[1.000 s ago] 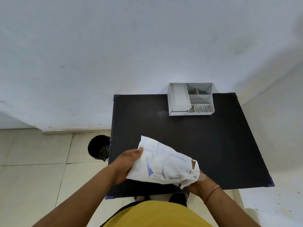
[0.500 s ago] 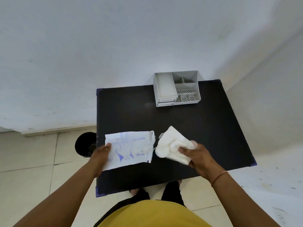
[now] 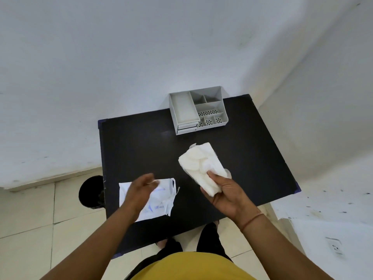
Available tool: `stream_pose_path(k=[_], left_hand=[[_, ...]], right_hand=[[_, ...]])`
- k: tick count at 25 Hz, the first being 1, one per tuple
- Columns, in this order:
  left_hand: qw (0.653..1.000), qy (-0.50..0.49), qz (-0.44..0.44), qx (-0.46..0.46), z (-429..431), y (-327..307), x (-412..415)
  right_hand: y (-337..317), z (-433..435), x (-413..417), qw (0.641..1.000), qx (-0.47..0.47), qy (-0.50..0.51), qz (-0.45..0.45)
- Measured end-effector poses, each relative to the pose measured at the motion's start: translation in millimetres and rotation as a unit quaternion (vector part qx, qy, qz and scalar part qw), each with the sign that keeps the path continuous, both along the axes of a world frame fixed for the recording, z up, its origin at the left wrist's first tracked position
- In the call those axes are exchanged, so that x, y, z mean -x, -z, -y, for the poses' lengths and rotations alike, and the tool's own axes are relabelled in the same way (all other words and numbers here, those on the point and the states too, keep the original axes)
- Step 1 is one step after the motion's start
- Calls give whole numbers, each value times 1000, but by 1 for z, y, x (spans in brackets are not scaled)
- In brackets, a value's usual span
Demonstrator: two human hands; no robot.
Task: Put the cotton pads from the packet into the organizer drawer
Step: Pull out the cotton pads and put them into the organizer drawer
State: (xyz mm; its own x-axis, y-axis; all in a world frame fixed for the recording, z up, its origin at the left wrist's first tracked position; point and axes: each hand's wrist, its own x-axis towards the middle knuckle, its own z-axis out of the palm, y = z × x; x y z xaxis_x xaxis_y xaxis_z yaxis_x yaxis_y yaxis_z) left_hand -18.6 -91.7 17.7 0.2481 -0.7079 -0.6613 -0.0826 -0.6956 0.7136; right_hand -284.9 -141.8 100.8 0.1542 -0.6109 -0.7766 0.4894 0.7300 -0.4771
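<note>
A stack of white cotton pads in thin clear wrap is gripped at its near end by my right hand, held above the middle of the black table. The flat white packet with blue print lies on the table's near left part. My left hand hovers just over it, fingers apart, holding nothing. The grey organizer stands at the table's far edge against the wall; its drawers at the front left look closed.
A black round bin stands on the tiled floor left of the table. White walls close in behind and to the right. A white surface with a socket lies at the lower right.
My right hand pulled the cotton pads out of the packet and moved them right and farther away. My left hand laid the packet flat on the table and let go.
</note>
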Motion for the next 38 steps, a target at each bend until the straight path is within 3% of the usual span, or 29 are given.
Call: stream_pose_path(k=[2, 4, 9, 11, 15, 17, 18, 21, 23, 26, 29, 35, 37, 38], left_hand=[[956, -2, -292, 12, 13, -43, 32], [923, 3, -383, 32, 25, -72, 59], [976, -33, -216, 27, 46, -85, 89], [977, -10, -210, 29, 52, -85, 89], [950, -18, -308, 44, 61, -96, 104], [960, 0, -276, 47, 65, -98, 118], [971, 13, -235, 47, 68, -97, 127], [987, 2, -155, 48, 81, -97, 156], [989, -13, -137, 55, 91, -98, 171], [978, -37, -202, 28, 101, -96, 183], [954, -74, -289, 11, 109, -92, 196], [952, -167, -255, 34, 123, -75, 226], [940, -190, -278, 47, 125, -76, 234], [934, -199, -292, 54, 125, -78, 238]], right_hand=[[-6, -4, -11, 999, -21, -10, 38], [-7, -8, -18, 998, -15, -30, 55], [-11, 0, 4, 995, 42, -80, -50], [-13, 8, 23, 991, 53, -101, -70], [-20, 30, 62, 990, 29, -124, 58], [-28, 41, 71, 984, 34, -152, 82], [-27, 48, 75, 980, 61, -180, 56], [-23, 70, 84, 955, 117, -239, -134], [-17, 84, 95, 956, 101, -236, -140], [-19, 100, 111, 960, 100, -244, -92], [-17, 118, 126, 950, 137, -259, -108], [-20, 153, 150, 904, 236, -320, -154], [-22, 162, 157, 852, 316, -367, -197], [-23, 165, 160, 802, 357, -419, -232]])
